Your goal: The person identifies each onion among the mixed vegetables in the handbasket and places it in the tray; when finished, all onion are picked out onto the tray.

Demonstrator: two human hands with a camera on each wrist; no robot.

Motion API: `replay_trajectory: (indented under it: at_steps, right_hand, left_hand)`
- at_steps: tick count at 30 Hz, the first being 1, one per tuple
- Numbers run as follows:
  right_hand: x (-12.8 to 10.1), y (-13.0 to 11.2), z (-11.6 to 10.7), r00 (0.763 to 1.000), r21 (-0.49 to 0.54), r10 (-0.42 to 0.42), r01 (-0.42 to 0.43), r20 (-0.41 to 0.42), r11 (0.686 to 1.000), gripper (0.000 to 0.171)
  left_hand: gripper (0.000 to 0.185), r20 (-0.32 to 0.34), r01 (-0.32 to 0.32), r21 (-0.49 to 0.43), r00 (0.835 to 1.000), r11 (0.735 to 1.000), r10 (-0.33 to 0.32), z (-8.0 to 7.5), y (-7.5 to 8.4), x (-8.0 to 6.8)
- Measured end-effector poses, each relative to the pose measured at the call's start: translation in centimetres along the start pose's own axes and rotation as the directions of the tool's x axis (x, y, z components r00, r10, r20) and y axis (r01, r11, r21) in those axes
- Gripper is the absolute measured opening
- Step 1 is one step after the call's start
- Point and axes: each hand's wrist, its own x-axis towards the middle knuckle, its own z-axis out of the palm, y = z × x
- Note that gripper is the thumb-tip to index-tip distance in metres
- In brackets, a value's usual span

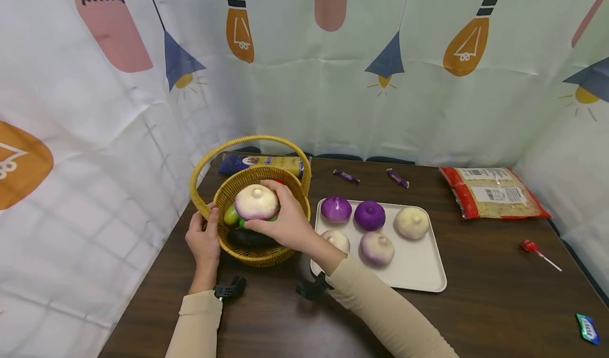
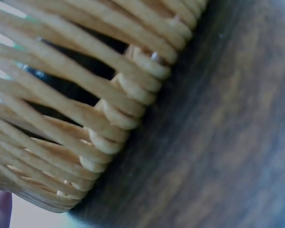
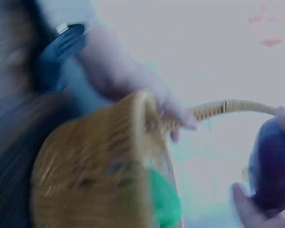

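My right hand [image 1: 291,221] holds a white and purple turnip [image 1: 257,201] between thumb and fingers, above the opening of a yellow woven basket [image 1: 266,257]. In the right wrist view the purple side of this turnip [image 3: 273,164] faces the camera. My left hand [image 1: 204,237] grips the basket's left rim near the foot of its arched handle [image 1: 259,137]. Inside the basket lie a dark eggplant-like vegetable [image 1: 249,238], a yellow-green piece [image 1: 231,217] and something red, partly hidden. Basket weave [image 2: 85,95] fills much of the left wrist view.
A white tray [image 1: 418,276] right of the basket bears several white and purple turnips. Behind the basket lies a pasta packet [image 1: 233,163]. Two purple-wrapped candies [image 1: 346,176], a red-edged bag [image 1: 495,193], a red lollipop [image 1: 529,246] and a blue-green packet [image 1: 588,328] lie farther out.
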Motion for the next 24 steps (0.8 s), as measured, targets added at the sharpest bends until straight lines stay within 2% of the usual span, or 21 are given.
replay_trajectory:
  at_steps: [3, 6, 11, 16, 19, 24]
  right_hand:
    - [-2.1, 0.9, -1.4, 0.994, 0.037, -0.106, 0.107, -0.038, 0.994, 0.080]
    - [-3.9, 2.1, -3.1, 0.988, 0.051, -0.141, 0.144, -0.059, 0.988, 0.081]
    - [-6.6, 3.3, -7.1, 0.990, 0.034, -0.081, 0.086, -0.113, 0.996, 0.079]
    - [-9.1, 6.1, -11.1, 0.983, 0.055, -0.052, 0.062, -0.176, 0.997, 0.075]
    - [-10.4, 7.5, -13.4, 0.978, 0.067, -0.009, 0.024, -0.209, 0.997, 0.073]
    - [-12.4, 9.4, -16.4, 0.964, 0.006, 0.039, -0.039, -0.261, 0.999, 0.072]
  left_hand:
    - [0.031, 0.000, 0.028, -0.020, 1.000, 0.999, -0.028, -0.1, -0.2, 0.0]
    - [0.031, 0.011, 0.046, -0.041, 0.999, 0.998, -0.045, -0.1, -0.4, 0.1]
    - [0.027, 0.043, 0.076, -0.059, 0.996, 0.995, -0.074, 0.1, -0.5, 0.3]
    - [0.030, 0.045, 0.129, -0.095, 0.991, 0.987, -0.126, 0.1, -0.7, 0.3]
    - [0.034, 0.047, 0.154, -0.124, 0.988, 0.980, -0.149, 0.2, -1.7, 0.6]
    - [0.031, 0.023, 0.163, -0.116, 0.987, 0.980, -0.161, 0.3, -3.8, 0.8]
